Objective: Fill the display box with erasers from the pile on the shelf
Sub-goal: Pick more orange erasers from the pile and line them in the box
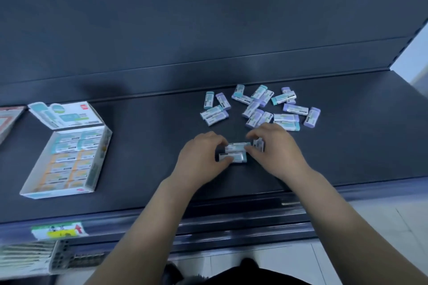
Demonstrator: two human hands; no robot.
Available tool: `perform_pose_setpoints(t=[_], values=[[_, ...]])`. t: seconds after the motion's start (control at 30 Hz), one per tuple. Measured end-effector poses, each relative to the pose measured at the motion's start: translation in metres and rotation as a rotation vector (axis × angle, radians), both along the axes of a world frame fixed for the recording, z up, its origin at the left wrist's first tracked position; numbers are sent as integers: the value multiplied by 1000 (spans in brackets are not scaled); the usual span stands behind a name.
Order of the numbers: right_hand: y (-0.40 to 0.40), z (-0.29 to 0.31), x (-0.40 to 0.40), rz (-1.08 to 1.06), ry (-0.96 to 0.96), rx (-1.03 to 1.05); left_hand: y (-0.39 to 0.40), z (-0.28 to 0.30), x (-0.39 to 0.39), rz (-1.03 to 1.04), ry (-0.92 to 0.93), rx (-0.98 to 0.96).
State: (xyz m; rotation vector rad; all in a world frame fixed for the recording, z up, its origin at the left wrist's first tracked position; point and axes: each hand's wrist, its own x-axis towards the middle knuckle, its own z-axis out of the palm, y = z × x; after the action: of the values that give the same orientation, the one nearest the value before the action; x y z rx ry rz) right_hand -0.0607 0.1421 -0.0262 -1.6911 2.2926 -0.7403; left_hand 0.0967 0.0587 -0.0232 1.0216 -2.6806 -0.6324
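**Status: display box partly filled, loose stock remaining**

Your display box [62, 159] sits at the near left of the shelf [143, 122], with its printed lid [66, 114] folded back on the far side. Two columns of erasers already line the inside: teal-banded ones in the far rows, orange-banded ones in the near rows. From this angle the top layer looks close to complete, but you cannot tell whether further layers are meant to go on top.

The loose pile of erasers [261, 106] lies far right of the box and well apart from it. Roughly twenty teal and lilac pieces are scattered there at mixed angles, some overlapping. This is the bulk of the work still outstanding.

Between the pile and the near edge of the shelf, you are squaring up a small batch of erasers [235, 151]:

- Your left hand [201, 157] has its fingers curled around the left ends of two stacked pieces, thumb on the near side.
- Your right hand [275, 148] pinches the right ends with its fingertips, and at least one more eraser stands upright under its palm. The exact count in that hand is hidden.

Judged from this layout, the batch has been gathered but not yet carried to the box. The transfer to the left remains, followed by repeated gathering until the pile is cleared or the box is full.
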Motion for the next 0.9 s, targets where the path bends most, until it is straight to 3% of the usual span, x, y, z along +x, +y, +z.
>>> perform_pose_setpoints(t=[0.43, 0.77, 0.9], values=[[-17, -5, -3, 248, 202, 152, 3, -4, -8, 73, 26, 165], [-30, -1, 11, 203, 69, 45, -6, 2, 15, 155, 68, 216], [-42, 7, 31, 159, -219, -61, -17, 9, 39, 246, 191, 218]])
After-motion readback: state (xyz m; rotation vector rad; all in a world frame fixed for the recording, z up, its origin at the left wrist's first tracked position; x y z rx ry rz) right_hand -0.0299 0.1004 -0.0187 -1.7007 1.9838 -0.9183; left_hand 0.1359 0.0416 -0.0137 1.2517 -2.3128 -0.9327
